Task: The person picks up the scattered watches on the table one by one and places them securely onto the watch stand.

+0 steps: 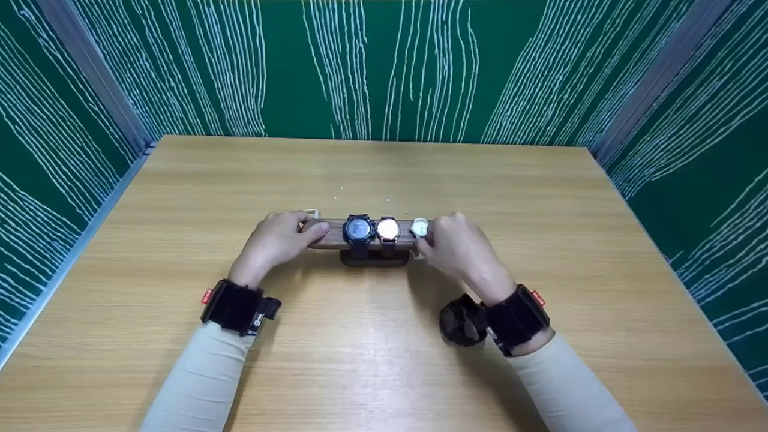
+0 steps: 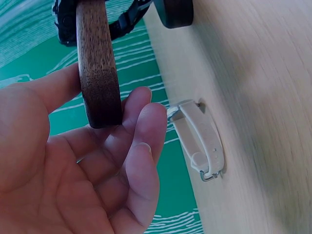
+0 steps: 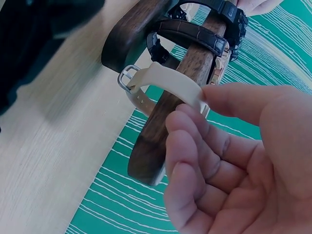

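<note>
Stand (image 1: 333, 237) on table (image 1: 384, 372). Left hand (image 1: 279, 237) grips the stand's left end between thumb and fingers, presumably to steady it against the right hand's work. Right hand (image 1: 459, 249) pinches the white watch (image 1: 419, 227) near the stand's right end; holding by thumb and fingertips would suit fine adjustment. White watch's strap loops round the bar. Black watch (image 1: 359, 228) and brown watch (image 1: 388, 229) sit side by side mid-stand, dials up, likely for display. Cream band (image 2: 207, 139) rests on the table, behind the stand's left end, apart from it; dial not visible.
</note>
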`<action>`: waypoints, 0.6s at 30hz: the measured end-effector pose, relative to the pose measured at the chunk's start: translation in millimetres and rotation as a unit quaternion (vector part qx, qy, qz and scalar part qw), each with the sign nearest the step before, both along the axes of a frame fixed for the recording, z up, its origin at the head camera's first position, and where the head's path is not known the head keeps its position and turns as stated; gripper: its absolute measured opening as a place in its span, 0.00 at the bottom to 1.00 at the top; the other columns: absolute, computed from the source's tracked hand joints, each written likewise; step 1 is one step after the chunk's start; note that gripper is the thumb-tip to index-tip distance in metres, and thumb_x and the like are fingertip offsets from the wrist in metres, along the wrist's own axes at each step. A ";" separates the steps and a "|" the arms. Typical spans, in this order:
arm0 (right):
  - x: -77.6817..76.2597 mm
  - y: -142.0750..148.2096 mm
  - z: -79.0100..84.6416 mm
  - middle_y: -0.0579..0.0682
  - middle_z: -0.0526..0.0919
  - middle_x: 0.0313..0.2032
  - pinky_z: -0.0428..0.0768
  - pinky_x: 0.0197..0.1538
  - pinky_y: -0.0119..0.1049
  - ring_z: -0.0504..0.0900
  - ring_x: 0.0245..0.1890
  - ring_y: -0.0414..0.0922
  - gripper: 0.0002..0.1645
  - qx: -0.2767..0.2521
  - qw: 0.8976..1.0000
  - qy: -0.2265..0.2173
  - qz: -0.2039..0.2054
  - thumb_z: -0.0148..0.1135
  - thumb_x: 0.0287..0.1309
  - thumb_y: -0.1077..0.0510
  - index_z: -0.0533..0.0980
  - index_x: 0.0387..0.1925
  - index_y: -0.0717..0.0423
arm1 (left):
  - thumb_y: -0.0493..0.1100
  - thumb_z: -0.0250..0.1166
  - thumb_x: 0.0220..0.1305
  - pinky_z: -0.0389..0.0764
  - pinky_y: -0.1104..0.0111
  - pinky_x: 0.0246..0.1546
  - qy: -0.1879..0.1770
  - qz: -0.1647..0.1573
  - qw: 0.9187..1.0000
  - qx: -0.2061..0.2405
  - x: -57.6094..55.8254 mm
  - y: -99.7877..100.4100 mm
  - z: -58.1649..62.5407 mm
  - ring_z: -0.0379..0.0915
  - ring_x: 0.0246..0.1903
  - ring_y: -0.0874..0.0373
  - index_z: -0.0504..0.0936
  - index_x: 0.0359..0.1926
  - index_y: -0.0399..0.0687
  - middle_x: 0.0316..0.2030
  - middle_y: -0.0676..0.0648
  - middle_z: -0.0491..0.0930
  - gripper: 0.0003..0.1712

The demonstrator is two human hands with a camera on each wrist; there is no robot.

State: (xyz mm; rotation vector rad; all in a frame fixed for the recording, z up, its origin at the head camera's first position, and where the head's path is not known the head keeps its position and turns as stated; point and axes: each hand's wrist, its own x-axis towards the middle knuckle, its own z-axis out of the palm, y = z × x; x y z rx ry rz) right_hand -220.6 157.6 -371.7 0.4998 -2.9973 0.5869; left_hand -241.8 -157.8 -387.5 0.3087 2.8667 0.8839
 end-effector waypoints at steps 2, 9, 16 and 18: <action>0.0 -0.8 0.7 0.43 0.72 0.14 0.68 0.21 0.35 0.65 0.13 0.38 0.28 0.003 1.000 -0.004 0.001 0.65 0.68 0.58 0.67 0.12 0.48 | 0.63 0.58 0.79 0.67 0.61 0.34 -0.001 0.001 1.000 0.000 -0.1 0.2 -0.2 0.65 0.27 0.55 0.77 0.33 0.52 0.24 0.52 0.67 0.23; -0.7 -4.0 2.4 0.42 0.70 0.13 0.67 0.22 0.35 0.64 0.13 0.38 0.28 0.006 1.000 -0.017 0.002 0.66 0.67 0.58 0.66 0.12 0.48 | 0.63 0.58 0.79 0.71 0.61 0.37 0.003 0.002 1.000 -0.006 -0.5 1.1 -0.4 0.70 0.32 0.53 0.79 0.36 0.51 0.38 0.46 0.79 0.23; -1.9 -7.0 1.3 0.40 0.66 0.12 0.66 0.21 0.34 0.62 0.12 0.37 0.30 0.007 1.000 -0.008 0.007 0.66 0.67 0.57 0.64 0.11 0.47 | 0.63 0.58 0.79 0.69 0.62 0.34 -0.001 0.002 1.000 -0.003 0.1 1.1 0.8 0.67 0.29 0.54 0.78 0.35 0.51 0.28 0.49 0.71 0.23; -2.1 -8.1 1.7 0.40 0.64 0.12 0.65 0.21 0.34 0.61 0.12 0.37 0.31 0.007 1.000 -0.008 0.007 0.66 0.67 0.58 0.63 0.10 0.46 | 0.63 0.58 0.79 0.68 0.62 0.33 -0.001 0.001 1.000 -0.002 0.4 0.9 1.0 0.65 0.27 0.55 0.76 0.33 0.51 0.27 0.50 0.69 0.24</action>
